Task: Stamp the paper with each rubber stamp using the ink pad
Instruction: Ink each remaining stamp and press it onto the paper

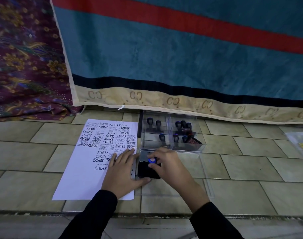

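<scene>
While our right hand [168, 164] pinches a stamp [152, 160] on the ink pad [145, 171], seemingly inking it, our left hand [123, 171] lies flat on the paper [81, 178]; next we need a bare patch.

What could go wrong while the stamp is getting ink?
The left hand lies flat over printed words on the paper; if any are wet, they may smear.
Its thumb sits by the ink pad, so it could pick up ink.
The right hand holds the stamp on the pad; the paper's top is crowded, so the next mark might overlap.
</scene>
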`<state>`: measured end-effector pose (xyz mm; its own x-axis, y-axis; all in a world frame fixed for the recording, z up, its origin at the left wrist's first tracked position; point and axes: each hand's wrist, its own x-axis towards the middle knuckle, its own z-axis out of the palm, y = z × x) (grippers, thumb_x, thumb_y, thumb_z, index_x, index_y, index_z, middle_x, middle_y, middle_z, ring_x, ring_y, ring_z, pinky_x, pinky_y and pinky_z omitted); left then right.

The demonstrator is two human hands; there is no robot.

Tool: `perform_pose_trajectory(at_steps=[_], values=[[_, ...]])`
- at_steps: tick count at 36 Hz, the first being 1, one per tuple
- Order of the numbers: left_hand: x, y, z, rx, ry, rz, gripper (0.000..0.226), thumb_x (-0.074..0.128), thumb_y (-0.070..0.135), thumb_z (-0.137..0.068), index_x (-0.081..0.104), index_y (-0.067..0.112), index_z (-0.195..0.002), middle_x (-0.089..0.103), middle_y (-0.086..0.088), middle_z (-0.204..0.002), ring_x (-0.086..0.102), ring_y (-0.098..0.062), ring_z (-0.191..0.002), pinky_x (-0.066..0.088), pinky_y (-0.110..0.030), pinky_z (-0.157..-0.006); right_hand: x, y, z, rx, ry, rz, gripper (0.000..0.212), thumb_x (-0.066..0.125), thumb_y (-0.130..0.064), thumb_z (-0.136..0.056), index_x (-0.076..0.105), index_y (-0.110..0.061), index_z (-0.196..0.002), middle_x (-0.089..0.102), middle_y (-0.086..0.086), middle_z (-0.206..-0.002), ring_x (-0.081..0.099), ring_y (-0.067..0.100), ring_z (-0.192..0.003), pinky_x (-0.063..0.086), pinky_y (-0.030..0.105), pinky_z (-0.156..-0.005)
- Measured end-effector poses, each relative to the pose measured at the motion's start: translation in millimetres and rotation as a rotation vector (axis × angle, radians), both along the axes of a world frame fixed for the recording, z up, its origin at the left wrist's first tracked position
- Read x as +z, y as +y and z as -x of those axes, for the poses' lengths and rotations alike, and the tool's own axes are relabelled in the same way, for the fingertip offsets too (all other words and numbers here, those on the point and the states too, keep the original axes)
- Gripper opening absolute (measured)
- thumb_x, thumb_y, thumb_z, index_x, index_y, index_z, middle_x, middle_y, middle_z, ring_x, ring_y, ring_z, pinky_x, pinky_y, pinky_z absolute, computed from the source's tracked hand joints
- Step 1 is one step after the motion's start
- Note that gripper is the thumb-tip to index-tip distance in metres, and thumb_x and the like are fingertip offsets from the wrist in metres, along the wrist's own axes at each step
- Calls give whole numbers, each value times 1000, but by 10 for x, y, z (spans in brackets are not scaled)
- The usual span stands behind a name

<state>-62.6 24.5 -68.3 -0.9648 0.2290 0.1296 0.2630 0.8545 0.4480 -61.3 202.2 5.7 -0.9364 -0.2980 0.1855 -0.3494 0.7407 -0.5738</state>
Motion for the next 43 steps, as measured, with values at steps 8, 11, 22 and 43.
perform_pose_trajectory(at_steps=[8,11,22,43], values=[[2,4,-2,-6,-4,28,99,41,90,-61,29,36,-143,21,15,-155,10,-3,-144,-5,-36,-118,13,-22,40,-5,-37,-22,26,75,-10,-75,71,-7,-101,67,11,-98,64,24,-86,53,36,-82],[-14,-2,8,-2,-12,24,100,40,91,-61,30,35,-143,21,14,-155,10,-3,-144,-5,-35,-118,24,-16,15,3,-68,-60,30,75,-12,-75,71,-9,-105,67,9,-102,63,22,-92,52,33,-85],[212,-45,20,134,-310,-666,41,46,46,-80,51,48,-121,46,18,-133,37,-17,-133,23,-43,-114,7,-8,35,-52,-121,47,29,77,-6,-72,71,-6,-101,70,11,-100,66,23,-87,54,37,-83],[-199,-1304,102,578,110,20,41,51,6,-89,53,13,-129,49,-8,-142,34,-27,-138,20,-57,-108,207,-943,191,254,-80,122,23,68,-8,-81,69,-6,-104,65,14,-96,62,26,-88,53,37,-85]])
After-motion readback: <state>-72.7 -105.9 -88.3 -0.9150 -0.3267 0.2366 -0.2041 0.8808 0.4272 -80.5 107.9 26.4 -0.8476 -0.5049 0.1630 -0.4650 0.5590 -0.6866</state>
